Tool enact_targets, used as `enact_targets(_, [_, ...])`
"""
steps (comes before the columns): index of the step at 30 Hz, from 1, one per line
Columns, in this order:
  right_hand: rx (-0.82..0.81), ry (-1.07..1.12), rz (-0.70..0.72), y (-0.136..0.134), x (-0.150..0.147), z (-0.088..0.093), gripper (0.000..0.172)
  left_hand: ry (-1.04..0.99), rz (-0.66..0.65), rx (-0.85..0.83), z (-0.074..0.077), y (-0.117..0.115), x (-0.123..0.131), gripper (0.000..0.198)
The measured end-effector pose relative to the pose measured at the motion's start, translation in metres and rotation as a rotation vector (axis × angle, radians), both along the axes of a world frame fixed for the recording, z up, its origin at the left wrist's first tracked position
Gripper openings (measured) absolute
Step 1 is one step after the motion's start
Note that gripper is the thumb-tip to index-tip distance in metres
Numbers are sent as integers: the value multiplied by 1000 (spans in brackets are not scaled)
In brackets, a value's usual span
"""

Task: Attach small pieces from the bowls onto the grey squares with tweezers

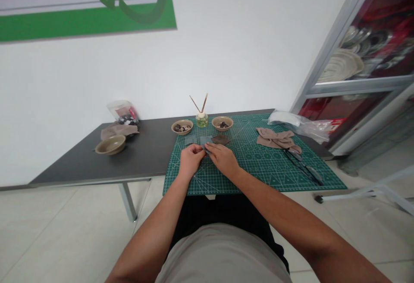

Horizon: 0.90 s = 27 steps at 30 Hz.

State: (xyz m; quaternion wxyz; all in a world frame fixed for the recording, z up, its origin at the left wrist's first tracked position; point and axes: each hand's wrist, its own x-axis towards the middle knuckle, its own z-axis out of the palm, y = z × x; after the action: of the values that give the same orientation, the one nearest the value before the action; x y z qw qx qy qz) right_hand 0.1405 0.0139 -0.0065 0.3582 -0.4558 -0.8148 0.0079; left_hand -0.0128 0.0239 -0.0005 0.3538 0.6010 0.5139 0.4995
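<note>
A small grey sheet [205, 139] lies on the green cutting mat [255, 177], just in front of the person, beside a brown scrap [220, 139]. The left hand [190, 157] curls its fingers inward at the sheet's near edge; the right hand [224, 157] lays bent, close-set fingers there. Whether either pinches the sheet or something smaller cannot be told. It looks thin, probably light and bendable, not fragile; its edges or corners seem the best hold.

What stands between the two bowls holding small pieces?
In the head view, a jar with two sticks stands between the pair's left bowl and right bowl.
</note>
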Motion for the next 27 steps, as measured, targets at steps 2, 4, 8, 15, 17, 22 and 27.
enact_targets(2, [-17,30,-38,0,-1,0,37,-8,-18,7,-2,0,0,11])
enact_targets(4, [-26,26,-38,0,-1,-1,38,5,-28,20,-4,0,0,11])
enact_targets(8, [-20,-29,33,-2,1,-1,42,88,9,65,-4,-1,-1,10])
enact_targets(15, [-20,-38,-13,-6,0,0,40,93,-22,66,-1,-1,0,9])
enact_targets(17, [-12,-47,5,-6,0,0,40,98,-16,66,-1,-1,-1,9])
enact_targets(22, [-27,2,-43,-5,2,0,42,-48,-71,34,-5,1,-2,14])
enact_targets(27, [-1,-27,5,-6,1,0,43,26,-43,57,-4,1,-2,11])
